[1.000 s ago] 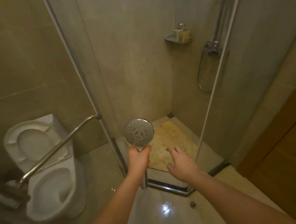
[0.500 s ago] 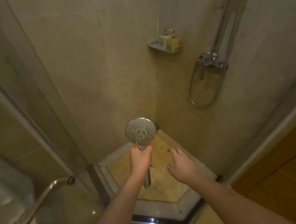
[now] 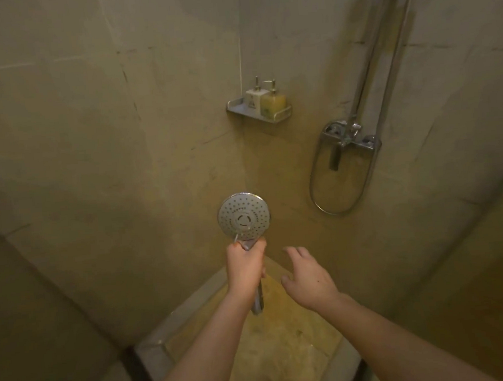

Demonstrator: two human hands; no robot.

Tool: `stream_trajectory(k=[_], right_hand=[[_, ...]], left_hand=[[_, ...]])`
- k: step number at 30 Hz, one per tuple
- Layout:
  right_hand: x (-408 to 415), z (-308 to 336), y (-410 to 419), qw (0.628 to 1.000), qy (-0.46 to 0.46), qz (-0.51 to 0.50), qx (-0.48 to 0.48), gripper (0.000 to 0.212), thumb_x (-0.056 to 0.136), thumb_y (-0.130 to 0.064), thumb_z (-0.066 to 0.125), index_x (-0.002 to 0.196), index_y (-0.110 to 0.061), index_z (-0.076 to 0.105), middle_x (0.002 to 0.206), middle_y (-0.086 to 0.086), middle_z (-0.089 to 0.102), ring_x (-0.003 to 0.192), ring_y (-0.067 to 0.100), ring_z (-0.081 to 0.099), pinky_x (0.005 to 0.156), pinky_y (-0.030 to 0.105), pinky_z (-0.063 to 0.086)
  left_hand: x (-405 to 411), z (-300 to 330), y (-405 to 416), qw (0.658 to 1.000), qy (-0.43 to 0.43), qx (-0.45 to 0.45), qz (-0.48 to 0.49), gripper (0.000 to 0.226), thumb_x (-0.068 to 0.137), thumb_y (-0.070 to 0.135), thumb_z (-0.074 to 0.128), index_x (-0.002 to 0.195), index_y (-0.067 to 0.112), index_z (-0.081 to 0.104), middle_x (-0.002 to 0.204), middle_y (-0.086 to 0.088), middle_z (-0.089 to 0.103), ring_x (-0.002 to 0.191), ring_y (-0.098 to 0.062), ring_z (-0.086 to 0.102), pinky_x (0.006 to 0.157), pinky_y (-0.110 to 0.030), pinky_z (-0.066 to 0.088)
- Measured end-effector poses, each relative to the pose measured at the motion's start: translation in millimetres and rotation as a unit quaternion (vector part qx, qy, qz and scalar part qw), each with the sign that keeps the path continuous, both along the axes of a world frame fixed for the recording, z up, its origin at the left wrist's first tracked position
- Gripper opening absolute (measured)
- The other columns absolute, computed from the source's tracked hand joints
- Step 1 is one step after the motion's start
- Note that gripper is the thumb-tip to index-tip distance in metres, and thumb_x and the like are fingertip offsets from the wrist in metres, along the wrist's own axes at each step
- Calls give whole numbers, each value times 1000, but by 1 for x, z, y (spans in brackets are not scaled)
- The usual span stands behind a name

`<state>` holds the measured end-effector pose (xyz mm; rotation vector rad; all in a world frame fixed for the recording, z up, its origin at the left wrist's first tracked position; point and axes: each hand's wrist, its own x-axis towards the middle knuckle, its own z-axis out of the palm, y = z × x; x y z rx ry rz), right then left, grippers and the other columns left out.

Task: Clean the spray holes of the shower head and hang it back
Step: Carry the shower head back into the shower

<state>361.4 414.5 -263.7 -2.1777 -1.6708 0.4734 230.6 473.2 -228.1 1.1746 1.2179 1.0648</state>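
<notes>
Up close, our left hand wraps its fingers fully around the smooth chrome handle of the shower head. Its round, dotted spray face stands upright just above those fingers, facing us. Our right hand hovers just beside, fingers loosely spread, holding nothing, before matte beige tile.

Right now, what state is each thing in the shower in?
Shower head: off its holder, upright, spray face toward the camera, no water coming out.
Left hand: closed around the shower head's handle.
Right hand: open, empty.
Two pump bottles: upright on the corner shelf.
Hose: hanging in a loop below the mixer valve.
</notes>
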Motion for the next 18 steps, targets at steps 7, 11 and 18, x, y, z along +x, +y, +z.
stream_trajectory(k=[7, 11, 18], right_hand=[[58, 29, 84, 996, -4, -48, 80, 58, 89, -32, 59, 143, -24, 41, 142, -3, 43, 129, 20, 46, 97, 34, 45], [105, 61, 133, 985, 2, -100, 142, 61, 88, -36, 63, 143, -24, 40, 141, -4, 45, 128, 18, 47, 96, 34, 47], [228, 128, 186, 942, 7, -202, 268, 58, 84, -40, 65, 136, -20, 47, 131, 0, 51, 123, 20, 51, 101, 37, 45]], left_hand=[[58, 39, 79, 998, 6, 29, -63, 27, 92, 7, 62, 67, 11, 52, 46, -8, 45, 33, -19, 41, 38, -22, 33], [103, 64, 124, 992, 20, 59, -107, 17, 93, 11, 62, 76, 12, 58, 52, -10, 47, 38, -21, 43, 40, -23, 35], [228, 109, 189, 982, -12, 99, -163, 26, 92, 11, 65, 69, 15, 53, 47, -8, 45, 34, -19, 39, 41, -25, 32]])
